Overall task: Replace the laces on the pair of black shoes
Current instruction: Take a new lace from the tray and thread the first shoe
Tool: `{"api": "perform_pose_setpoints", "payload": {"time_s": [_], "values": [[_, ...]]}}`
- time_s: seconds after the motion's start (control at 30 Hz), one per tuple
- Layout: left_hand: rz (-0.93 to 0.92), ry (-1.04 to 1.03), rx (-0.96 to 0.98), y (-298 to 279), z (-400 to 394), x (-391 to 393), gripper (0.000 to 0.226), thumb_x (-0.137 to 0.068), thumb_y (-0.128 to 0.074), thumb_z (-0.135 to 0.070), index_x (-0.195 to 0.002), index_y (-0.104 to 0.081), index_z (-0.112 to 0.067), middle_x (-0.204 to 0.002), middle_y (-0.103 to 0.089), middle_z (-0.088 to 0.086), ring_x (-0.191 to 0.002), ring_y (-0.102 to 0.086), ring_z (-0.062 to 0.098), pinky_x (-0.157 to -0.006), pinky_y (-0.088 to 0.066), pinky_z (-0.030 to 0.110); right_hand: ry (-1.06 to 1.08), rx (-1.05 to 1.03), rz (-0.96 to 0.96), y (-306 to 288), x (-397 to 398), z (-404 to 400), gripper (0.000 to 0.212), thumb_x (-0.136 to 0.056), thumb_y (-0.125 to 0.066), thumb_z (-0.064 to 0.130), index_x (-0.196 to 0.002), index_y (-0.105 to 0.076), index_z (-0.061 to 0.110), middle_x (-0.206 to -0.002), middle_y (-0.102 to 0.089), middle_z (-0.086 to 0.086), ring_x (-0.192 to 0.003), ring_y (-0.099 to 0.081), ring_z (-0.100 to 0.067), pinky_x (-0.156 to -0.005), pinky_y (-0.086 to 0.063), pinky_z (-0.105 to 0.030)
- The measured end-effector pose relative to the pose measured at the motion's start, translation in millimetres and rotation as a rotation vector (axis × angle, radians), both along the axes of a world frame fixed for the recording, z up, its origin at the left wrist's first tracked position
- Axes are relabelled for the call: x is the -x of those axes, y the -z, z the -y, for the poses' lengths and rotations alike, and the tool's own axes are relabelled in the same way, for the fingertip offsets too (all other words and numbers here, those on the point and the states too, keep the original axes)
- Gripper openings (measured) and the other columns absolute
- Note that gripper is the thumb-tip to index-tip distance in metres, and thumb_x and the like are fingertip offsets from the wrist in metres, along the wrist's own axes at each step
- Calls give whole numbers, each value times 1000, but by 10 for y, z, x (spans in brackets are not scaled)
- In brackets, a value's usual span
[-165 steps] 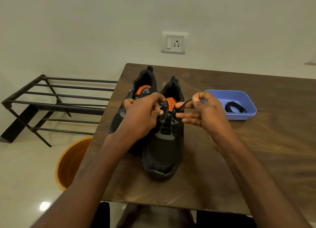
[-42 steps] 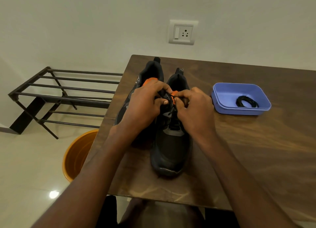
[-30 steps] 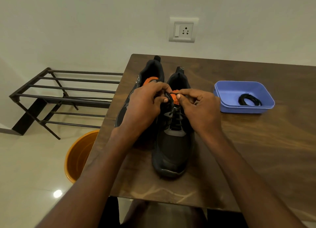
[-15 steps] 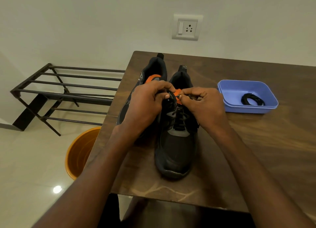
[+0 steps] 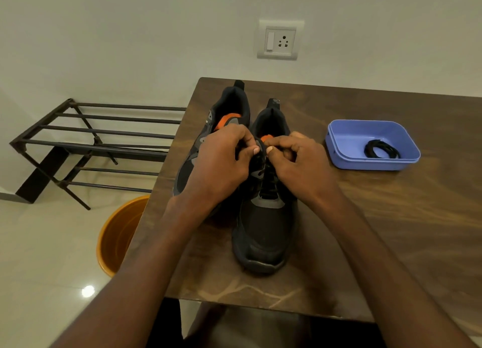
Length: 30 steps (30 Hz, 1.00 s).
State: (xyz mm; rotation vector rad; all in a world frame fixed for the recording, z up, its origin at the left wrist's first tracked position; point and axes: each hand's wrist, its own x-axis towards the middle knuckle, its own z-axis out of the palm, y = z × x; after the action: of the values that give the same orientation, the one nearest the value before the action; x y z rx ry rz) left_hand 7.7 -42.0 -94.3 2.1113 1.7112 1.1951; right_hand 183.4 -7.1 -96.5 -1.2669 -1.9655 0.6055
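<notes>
Two black shoes with orange insoles stand side by side on the brown wooden table (image 5: pixel 391 217), toes toward me. The right shoe (image 5: pixel 263 230) is nearer; the left shoe (image 5: pixel 229 105) is partly hidden under my left hand. My left hand (image 5: pixel 221 162) and my right hand (image 5: pixel 297 162) meet over the top eyelets of the right shoe, both pinching its black lace (image 5: pixel 260 154) between thumb and fingers. A coiled black lace (image 5: pixel 380 152) lies in the blue tray (image 5: pixel 347 162) to the right.
An orange bucket (image 5: pixel 117 235) stands on the floor under the table's left edge. A black metal rack (image 5: pixel 91 138) stands against the wall at the left. A wall socket (image 5: pixel 280 41) is above the table.
My right hand had pulled a lace end out to the right, then came back to the shoe's top. Both hands now work close together at the eyelets; the view shifted slightly.
</notes>
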Motion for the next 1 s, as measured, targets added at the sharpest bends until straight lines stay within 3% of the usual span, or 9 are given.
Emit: {"api": "perform_pose_setpoints", "payload": {"time_s": [0.07, 0.2, 0.27, 0.47, 0.57, 0.77, 0.8, 0.9, 1.0], "values": [[48, 16, -34, -20, 2, -4, 4, -97, -67, -12, -97, -64, -10, -94, -66, -1, -86, -65, 12, -77, -55, 34, -17, 9, 55, -4, -31, 11, 35, -95, -67, 43, -127, -71, 27, -90, -47, 10, -83, -52, -9, -77, -52, -33], [722, 92, -85, -296, 28, -23, 9, -110, -43, -9, -106, -49, -4, -98, -69, 14, -83, -72, 21, -65, -54, 23, -14, -51, 206, 1, -87, 12, 65, -78, -63, 67, -130, -66, 30, -113, -41, 3, -108, -43, -17, -86, -49, -36], [873, 73, -103, -350, 5, 12, 9, -112, -41, -15, -106, -47, -10, -92, -65, 12, -72, -64, 22, -58, -47, 24, -11, -45, 197, 5, -87, 16, 65, -76, -62, 66, -129, -66, 28, -122, -44, 2, -115, -42, -17, -92, -49, -39], [28, -22, 58, 9, -37, 13, 16, -94, -74, -24, -105, -66, -17, -101, -56, -1, -86, -53, 9, -77, -45, 18, 7, -28, 184, 40, -52, 0, 71, -72, -53, 69, -131, -65, 30, -129, -50, 5, -121, -43, -16, -95, -47, -36], [0, -23, 43, 16, -49, 9, 5, -95, -70, -15, -94, -65, -14, -100, -58, -2, -92, -56, 14, -83, -50, 32, 1, -14, 178, 45, -60, 1, 66, -74, -59, 64, -131, -65, 30, -129, -50, 6, -121, -43, -15, -96, -46, -34], [1004, 90, -6, -359, 33, 62, 16, -112, -39, -17, -102, -50, -19, -86, -64, 6, -75, -62, 26, -55, -40, 26, -4, -8, 164, 64, -88, -2, 63, -76, -63, 63, -129, -65, 30, -129, -50, 7, -121, -44, -17, -96, -44, -33], [932, 66, -14, -363, 30, 81, 13, -111, -43, -19, -102, -51, -21, -83, -61, 3, -73, -59, 20, -56, -40, 26, -1, -13, 165, 72, -82, -3, 63, -75, -63, 63, -129, -64, 30, -129, -50, 8, -121, -44, -16, -95, -43, -32], [324, -35, 40, -192, 30, 64, 10, -102, -63, -24, -111, -61, -20, -95, -62, -7, -86, -61, 7, -72, -50, 23, 0, -19, 166, 87, -52, 11, 62, -75, -61, 63, -128, -64, 31, -128, -50, 9, -120, -44, -16, -93, -41, -30], [-47, -29, 77, -22, -4, 35, 13, -92, -75, -23, -103, -69, -22, -105, -59, -7, -101, -52, 11, -87, -45, 24, 3, -36, 156, 86, -45, 16, 64, -74, -56, 65, -127, -63, 31, -126, -52, 8, -118, -47, -17, -93, -46, -33]]}}
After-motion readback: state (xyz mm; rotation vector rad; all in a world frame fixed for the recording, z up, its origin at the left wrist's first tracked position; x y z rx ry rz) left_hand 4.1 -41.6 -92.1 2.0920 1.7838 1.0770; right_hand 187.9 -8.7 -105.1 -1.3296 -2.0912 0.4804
